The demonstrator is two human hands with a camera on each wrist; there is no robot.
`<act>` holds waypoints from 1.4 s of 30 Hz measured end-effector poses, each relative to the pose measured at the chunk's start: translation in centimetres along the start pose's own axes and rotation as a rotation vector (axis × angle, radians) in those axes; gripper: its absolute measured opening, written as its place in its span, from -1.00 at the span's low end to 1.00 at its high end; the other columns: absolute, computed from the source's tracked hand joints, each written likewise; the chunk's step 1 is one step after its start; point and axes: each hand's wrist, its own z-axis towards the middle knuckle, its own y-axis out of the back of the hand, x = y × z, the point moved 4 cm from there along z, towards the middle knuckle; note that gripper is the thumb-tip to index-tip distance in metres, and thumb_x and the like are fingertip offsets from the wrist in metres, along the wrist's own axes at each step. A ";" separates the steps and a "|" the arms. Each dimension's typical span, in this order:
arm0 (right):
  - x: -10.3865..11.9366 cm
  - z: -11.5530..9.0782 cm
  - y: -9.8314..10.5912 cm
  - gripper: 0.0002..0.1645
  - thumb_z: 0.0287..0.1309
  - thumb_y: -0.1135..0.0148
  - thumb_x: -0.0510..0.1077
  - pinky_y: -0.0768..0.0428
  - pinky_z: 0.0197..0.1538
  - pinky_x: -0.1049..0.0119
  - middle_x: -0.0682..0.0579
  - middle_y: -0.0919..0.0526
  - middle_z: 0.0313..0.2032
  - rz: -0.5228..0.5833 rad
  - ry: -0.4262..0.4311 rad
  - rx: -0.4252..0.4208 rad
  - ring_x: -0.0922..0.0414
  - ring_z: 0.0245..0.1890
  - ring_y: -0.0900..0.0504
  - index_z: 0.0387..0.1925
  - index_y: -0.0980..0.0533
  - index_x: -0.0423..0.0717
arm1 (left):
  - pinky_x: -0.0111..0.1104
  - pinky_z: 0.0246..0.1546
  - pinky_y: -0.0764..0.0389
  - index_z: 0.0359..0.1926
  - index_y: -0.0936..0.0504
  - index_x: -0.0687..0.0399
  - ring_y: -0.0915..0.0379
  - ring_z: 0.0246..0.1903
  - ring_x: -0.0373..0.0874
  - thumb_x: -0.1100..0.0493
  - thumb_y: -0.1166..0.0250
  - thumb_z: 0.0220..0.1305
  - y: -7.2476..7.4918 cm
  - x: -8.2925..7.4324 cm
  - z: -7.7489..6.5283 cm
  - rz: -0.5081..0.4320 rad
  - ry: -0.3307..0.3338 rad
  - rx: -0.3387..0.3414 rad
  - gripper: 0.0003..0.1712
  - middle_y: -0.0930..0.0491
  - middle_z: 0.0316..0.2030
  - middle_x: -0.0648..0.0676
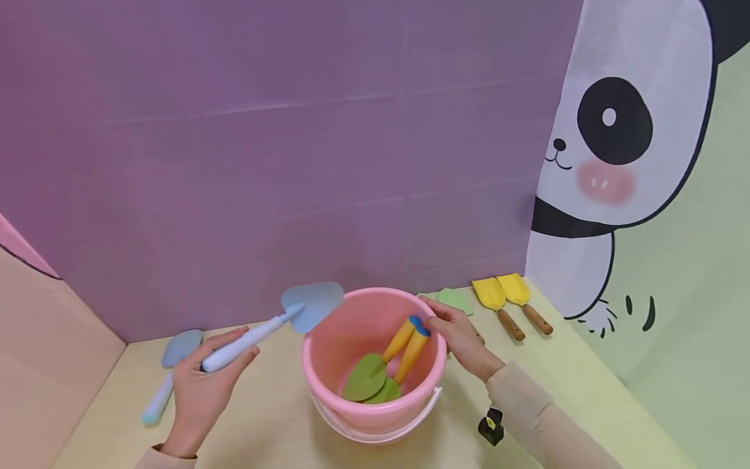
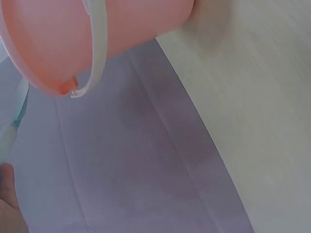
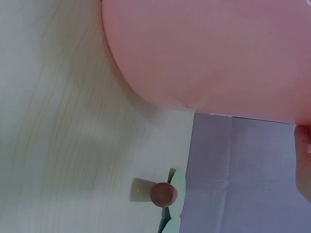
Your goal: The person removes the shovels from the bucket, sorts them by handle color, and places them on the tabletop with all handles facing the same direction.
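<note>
My left hand [image 1: 202, 391] [image 2: 10, 208] pinches the pale blue handle of a toy shovel [image 1: 313, 305] [image 2: 21, 99]. The shovel slants up to the right, and its flat blue blade overlaps the left rim of a pink bucket [image 1: 381, 420] [image 2: 141, 24] [image 3: 209, 53] in the head view. On the bucket's far right side, my right hand [image 1: 459, 335] [image 3: 304, 165] grips the rim. Two green shovels [image 1: 364, 378] with orange, blue-tipped handles lie inside the bucket, leaning on its right wall. A white bail handle [image 1: 375, 438] [image 2: 99, 43] hangs down the front.
Another blue shovel [image 1: 181, 348] lies on the table [image 1: 258, 423] at left. Two yellow shovels [image 1: 489, 293] with wooden handles lie at the back right. Beside them is a light green shovel [image 1: 456, 299], partly behind my right hand. A purple backdrop [image 1: 293, 163] closes the table's rear.
</note>
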 end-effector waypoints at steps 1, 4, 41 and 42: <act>0.1 0.0 0.0 -0.38 0.15 -0.06 -0.11 -0.61 -0.16 0.23 0.00 -0.44 0.19 0.001 -0.003 -0.002 0.13 -0.10 -0.59 0.29 -0.27 0.07 | -0.62 -0.49 -0.46 -0.17 -0.65 0.33 -0.53 -0.38 -0.39 0.47 -0.43 -0.22 0.3 0.3 0.1 0.000 0.012 -0.018 -0.57 -0.68 -0.28 -0.24; 0.1 0.0 -0.1 -0.37 0.17 -0.05 -0.11 -0.61 -0.14 0.24 -0.02 -0.41 0.21 -0.006 0.006 0.009 0.12 -0.07 -0.58 0.30 -0.25 0.04 | -0.61 -0.53 -0.42 -0.16 -0.65 0.29 -0.48 -0.46 -0.39 0.45 -0.43 -0.20 1.0 1.2 0.2 0.015 0.071 -0.068 -0.56 -0.66 -0.31 -0.30; 0.2 0.2 -0.1 -0.38 0.16 -0.05 -0.13 -0.62 -0.33 0.33 -0.09 -0.49 0.13 -0.027 -0.002 -0.024 0.18 -0.28 -0.60 0.29 -0.27 0.03 | -0.75 -0.39 -0.32 -0.25 -0.68 0.02 -0.35 -0.50 -0.57 0.15 -0.48 -0.18 0.9 14.4 -1.0 -0.013 0.541 -0.527 -0.65 -0.43 -0.66 -0.52; 0.3 0.2 -0.1 -0.38 0.16 -0.05 -0.13 -0.62 -0.33 0.33 -0.09 -0.49 0.12 -0.029 -0.002 -0.022 0.18 -0.29 -0.60 0.29 -0.27 0.04 | -0.74 -0.37 -0.30 -0.24 -0.67 0.02 -0.34 -0.49 -0.57 0.13 -0.47 -0.17 0.9 14.6 -1.0 0.013 0.547 -0.517 -0.65 -0.41 -0.67 -0.55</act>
